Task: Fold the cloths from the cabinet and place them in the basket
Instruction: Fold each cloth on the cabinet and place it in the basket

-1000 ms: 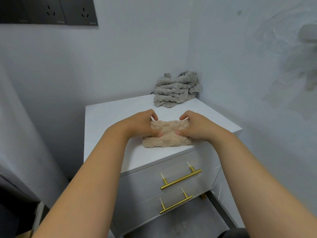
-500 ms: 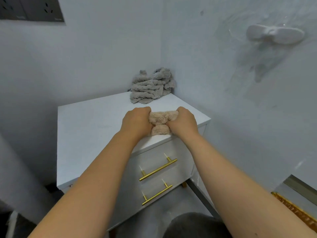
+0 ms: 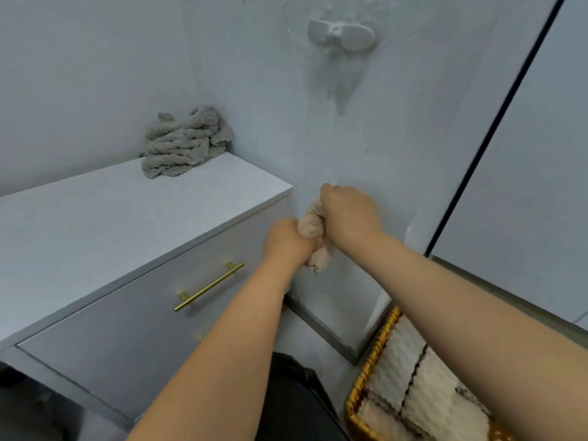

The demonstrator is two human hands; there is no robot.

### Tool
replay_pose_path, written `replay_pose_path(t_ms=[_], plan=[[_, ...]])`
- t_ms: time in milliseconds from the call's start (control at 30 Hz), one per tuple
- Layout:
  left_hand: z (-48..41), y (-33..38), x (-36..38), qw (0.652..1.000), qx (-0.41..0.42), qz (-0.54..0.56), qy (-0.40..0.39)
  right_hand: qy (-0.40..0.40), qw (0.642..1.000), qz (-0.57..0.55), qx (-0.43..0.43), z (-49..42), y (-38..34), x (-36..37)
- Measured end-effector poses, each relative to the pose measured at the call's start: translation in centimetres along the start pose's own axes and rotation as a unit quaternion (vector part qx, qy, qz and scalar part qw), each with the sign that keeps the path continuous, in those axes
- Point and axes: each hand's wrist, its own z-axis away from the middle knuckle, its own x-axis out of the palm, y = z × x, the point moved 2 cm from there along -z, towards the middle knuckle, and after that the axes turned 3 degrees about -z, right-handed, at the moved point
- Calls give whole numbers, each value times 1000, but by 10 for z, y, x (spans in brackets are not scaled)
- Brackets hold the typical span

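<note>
A folded beige fluffy cloth (image 3: 313, 229) hangs in the air just right of the white cabinet (image 3: 95, 224), off its top. My left hand (image 3: 286, 241) grips its lower left side and my right hand (image 3: 348, 211) grips its upper right side; most of the cloth is hidden between them. A crumpled grey cloth (image 3: 184, 143) lies at the cabinet's back right corner against the wall. The wicker basket (image 3: 377, 351) stands on the floor at the lower right, with several folded cream cloths (image 3: 423, 393) in it, partly hidden by my right forearm.
The cabinet's drawer has a gold bar handle (image 3: 208, 286). A white hook (image 3: 340, 35) is stuck on the wall above my hands. A white door panel with a dark edge (image 3: 496, 128) fills the right side. My dark trouser leg (image 3: 296, 396) shows below.
Both hands have lifted the beige cloth off the cabinet top and carried it right, past the cabinet's edge. The view has swung right and the basket has come into sight.
</note>
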Motion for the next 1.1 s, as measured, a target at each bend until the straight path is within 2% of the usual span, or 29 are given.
replay_pose_path(t_ms=[133, 233, 333, 400, 467, 533, 633, 667, 733, 800, 900, 967, 1033, 1100], plan=[[14, 11, 29, 1000, 8, 14, -5, 163, 981, 9, -106, 43, 39, -4], [37, 22, 68, 999, 0, 47, -14, 209, 967, -7, -145, 78, 74, 7], [60, 31, 119, 993, -12, 113, -20, 174, 972, -16, -160, 106, 107, 14], [70, 34, 151, 988, -26, 150, -37, 128, 983, -40, -125, 119, 129, 21], [77, 30, 179, 974, -58, 208, -74, 55, 995, -82, -22, 126, 150, 31], [79, 22, 200, 964, -82, 218, -131, -62, 979, -163, 104, 130, 169, 35], [74, 8, 219, 943, -113, 205, -237, -191, 894, -313, 257, 135, 200, 38], [72, 6, 222, 931, -128, 218, -263, -218, 850, -374, 300, 137, 211, 41], [67, 2, 227, 910, -160, 247, -292, -242, 730, -512, 382, 146, 232, 53], [64, 1, 234, 897, -175, 264, -308, -222, 619, -600, 455, 159, 248, 71], [62, -2, 250, 894, -193, 269, -302, -152, 486, -683, 524, 178, 255, 99], [63, -3, 257, 901, -194, 269, -279, -84, 401, -742, 530, 192, 253, 116], [61, -4, 267, 902, -196, 273, -270, -54, 347, -784, 513, 203, 249, 131], [59, -8, 274, 898, -208, 285, -263, -62, 321, -800, 502, 213, 243, 142]])
